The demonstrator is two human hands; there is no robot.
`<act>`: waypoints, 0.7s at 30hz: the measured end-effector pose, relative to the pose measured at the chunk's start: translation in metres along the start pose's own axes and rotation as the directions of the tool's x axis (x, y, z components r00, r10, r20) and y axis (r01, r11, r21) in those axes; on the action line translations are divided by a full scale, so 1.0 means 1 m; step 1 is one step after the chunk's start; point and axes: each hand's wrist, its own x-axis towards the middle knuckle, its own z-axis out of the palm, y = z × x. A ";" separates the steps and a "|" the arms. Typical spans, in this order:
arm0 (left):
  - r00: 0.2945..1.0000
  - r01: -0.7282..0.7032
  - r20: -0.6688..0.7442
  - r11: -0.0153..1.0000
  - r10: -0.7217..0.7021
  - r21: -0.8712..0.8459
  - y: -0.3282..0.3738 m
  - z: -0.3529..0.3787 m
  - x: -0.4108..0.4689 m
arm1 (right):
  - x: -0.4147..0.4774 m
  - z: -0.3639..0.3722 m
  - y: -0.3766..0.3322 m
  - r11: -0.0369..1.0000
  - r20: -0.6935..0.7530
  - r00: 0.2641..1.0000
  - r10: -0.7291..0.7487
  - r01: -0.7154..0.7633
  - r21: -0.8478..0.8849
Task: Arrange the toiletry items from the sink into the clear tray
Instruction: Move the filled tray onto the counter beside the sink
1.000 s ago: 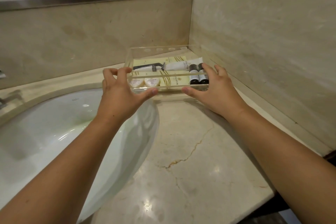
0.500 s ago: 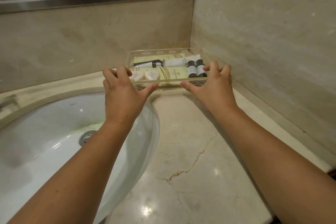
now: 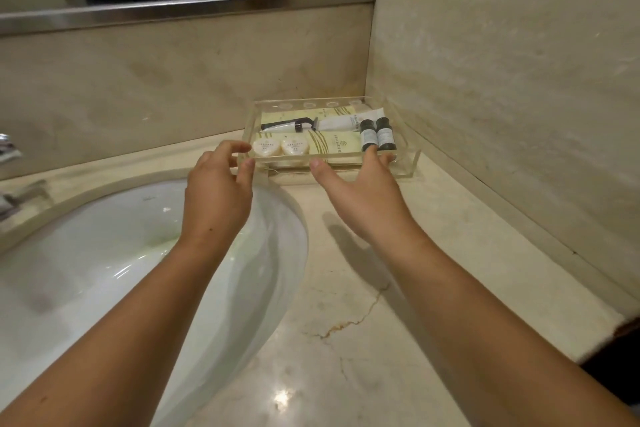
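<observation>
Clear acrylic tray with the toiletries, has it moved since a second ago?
Yes. The clear acrylic tray has shifted right, closer to the beige marble side wall.

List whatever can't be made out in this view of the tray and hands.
- Print on the dark bottles, head view: too small to read.
- Faucet: cut off by the left edge, blurred.
- Left hand and right hand at the clear tray: grip or mere touch unclear through the transparent wall.
- Rear paper packet: partly covered by the razor and tube.
</observation>
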 end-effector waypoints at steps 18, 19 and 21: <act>0.997 -0.063 -0.043 0.989 0.057 -0.131 0.013 0.024 0.000 | 0.060 -0.018 0.000 0.986 0.001 0.999 -0.033 0.032 -0.166; 0.997 -0.069 -0.045 0.991 0.064 -0.118 0.013 0.026 0.001 | 0.064 -0.019 0.001 0.984 -0.001 0.999 -0.038 0.038 -0.175; 0.996 -0.077 -0.046 0.992 0.073 -0.101 0.013 0.028 0.002 | 0.068 -0.020 0.002 0.980 -0.001 0.999 -0.050 0.049 -0.191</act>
